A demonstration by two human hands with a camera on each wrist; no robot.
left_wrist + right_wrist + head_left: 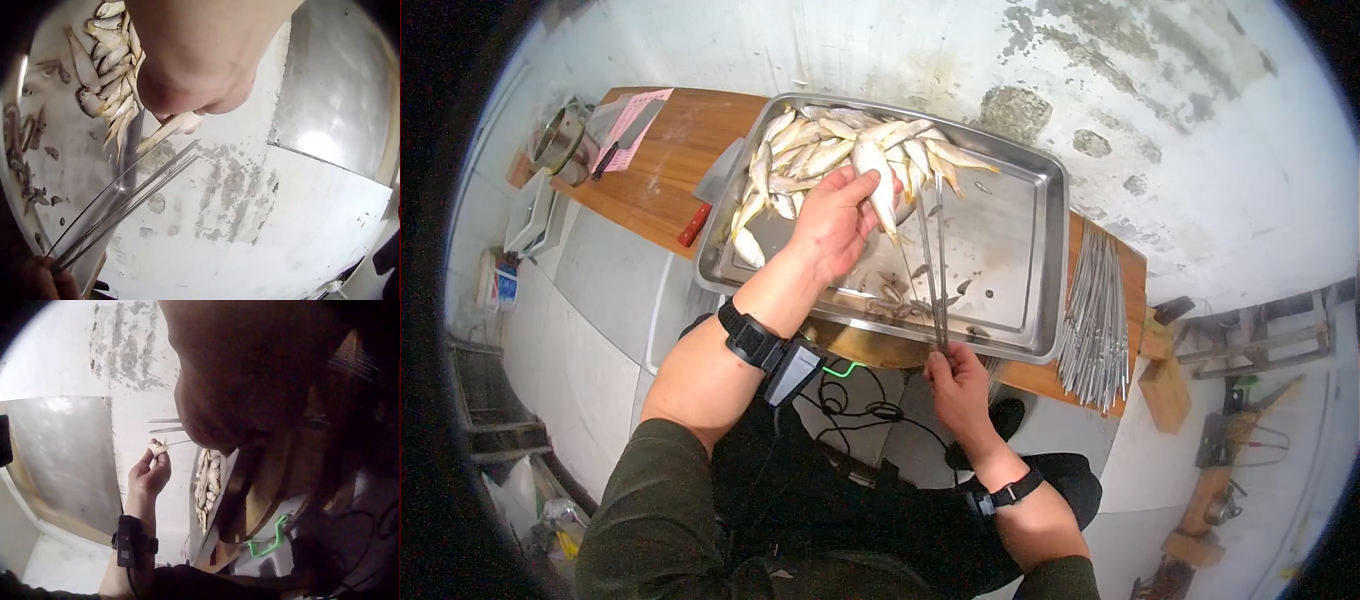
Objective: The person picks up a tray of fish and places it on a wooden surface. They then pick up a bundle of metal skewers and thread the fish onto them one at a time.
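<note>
Fish (pixel 882 190) is pinched in the left hand (pixel 832 222); the right hand (pixel 956 385) grips thin metal skewers (pixel 933 262). Slippery skin could let it drop into the tray (pixel 1010 240), or a skewer tip could jab a finger.

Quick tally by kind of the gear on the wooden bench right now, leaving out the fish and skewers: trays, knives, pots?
Steel tray: 1
Red-handled knife: 1
Black-handled knife: 1
Metal pot: 1
Total: 4
The left hand holds a fish; the right hand grips skewers.
</note>
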